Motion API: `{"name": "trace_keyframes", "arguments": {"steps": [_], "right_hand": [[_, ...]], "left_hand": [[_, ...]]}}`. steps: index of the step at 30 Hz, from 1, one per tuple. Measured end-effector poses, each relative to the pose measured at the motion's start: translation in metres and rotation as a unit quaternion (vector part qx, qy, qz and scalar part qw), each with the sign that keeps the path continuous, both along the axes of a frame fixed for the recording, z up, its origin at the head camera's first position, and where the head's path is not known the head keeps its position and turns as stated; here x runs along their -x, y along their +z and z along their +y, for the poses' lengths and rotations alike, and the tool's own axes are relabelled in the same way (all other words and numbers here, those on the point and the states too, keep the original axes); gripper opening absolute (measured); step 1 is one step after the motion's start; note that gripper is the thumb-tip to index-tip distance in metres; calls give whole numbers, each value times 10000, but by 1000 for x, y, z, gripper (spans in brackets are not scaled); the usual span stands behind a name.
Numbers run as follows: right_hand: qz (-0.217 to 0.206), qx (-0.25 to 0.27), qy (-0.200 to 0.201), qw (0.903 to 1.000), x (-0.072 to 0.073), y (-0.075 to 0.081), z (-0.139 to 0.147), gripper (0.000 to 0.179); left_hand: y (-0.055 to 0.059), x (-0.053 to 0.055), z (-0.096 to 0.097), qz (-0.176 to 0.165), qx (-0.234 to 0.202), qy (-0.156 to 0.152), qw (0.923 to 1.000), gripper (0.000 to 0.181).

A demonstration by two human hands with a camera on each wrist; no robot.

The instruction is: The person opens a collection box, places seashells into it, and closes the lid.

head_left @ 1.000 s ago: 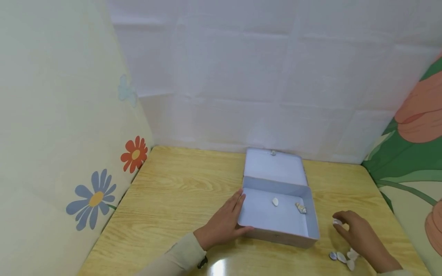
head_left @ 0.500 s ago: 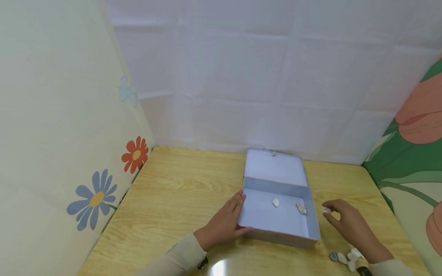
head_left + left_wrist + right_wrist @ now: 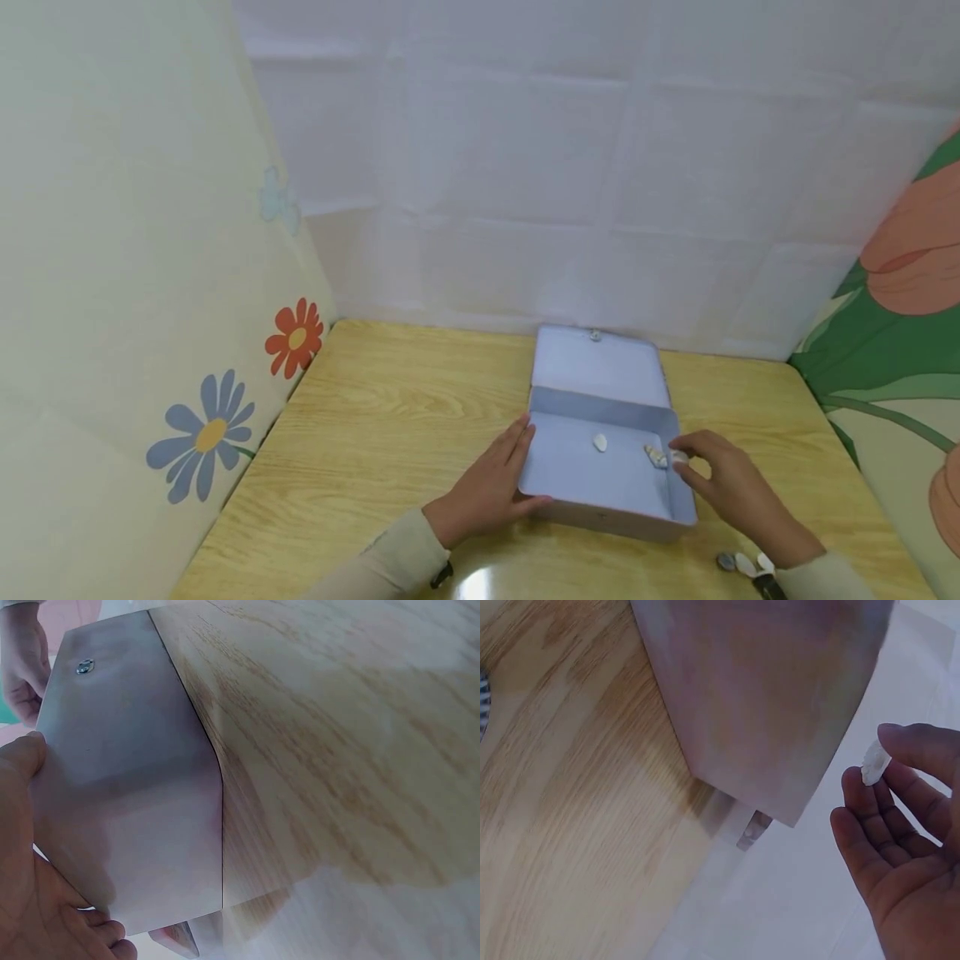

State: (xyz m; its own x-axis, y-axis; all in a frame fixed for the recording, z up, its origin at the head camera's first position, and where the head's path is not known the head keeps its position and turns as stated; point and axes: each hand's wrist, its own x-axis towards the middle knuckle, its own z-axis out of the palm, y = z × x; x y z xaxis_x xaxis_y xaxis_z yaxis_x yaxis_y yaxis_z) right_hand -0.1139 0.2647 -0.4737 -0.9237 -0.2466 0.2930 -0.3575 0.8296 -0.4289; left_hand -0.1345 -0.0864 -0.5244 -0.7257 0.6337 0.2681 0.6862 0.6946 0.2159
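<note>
A metal box (image 3: 600, 504) with a pale lavender inside stands on the table, its hinged lid (image 3: 600, 367) laid back. My left hand (image 3: 487, 483) holds its near left corner, thumb at the front rim and fingers along the left side; fingertips curl at the wall in the left wrist view. Between thumb and fingers, my right hand (image 3: 731, 483) pinches a small white seashell (image 3: 875, 761) just over the right wall. Inside the box lie a white shell (image 3: 600, 442) and, near the right wall, a spiral shell (image 3: 655, 456).
Several loose shells (image 3: 744, 564) lie on the wood-grain table (image 3: 360, 417) right of the box, partly hidden by the right wrist. A white cloth backdrop (image 3: 510, 167) hangs behind. Flower-printed panels stand at left (image 3: 112, 292) and right (image 3: 885, 358).
My right hand has moved left and slightly up with the white seashell, from beside the box to its right wall. The left hand and the box have stayed in place.
</note>
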Motion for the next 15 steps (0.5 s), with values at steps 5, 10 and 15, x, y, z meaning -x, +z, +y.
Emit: {"name": "trace_keyframes", "arguments": {"steps": [5, 10, 15], "right_hand": [[-43, 101, 86, 9999, 1, -6, -7, 25], [-246, 110, 118, 9996, 3, -11, -12, 25], [-145, 80, 88, 9998, 4, -15, -12, 25]], "left_hand": [[-1, 0, 1, 65, 38, -14, 10000, 101], [-1, 0, 1, 113, 33, 4, 9999, 100], [-1, 0, 1, 133, -21, -13, 9999, 100]]}}
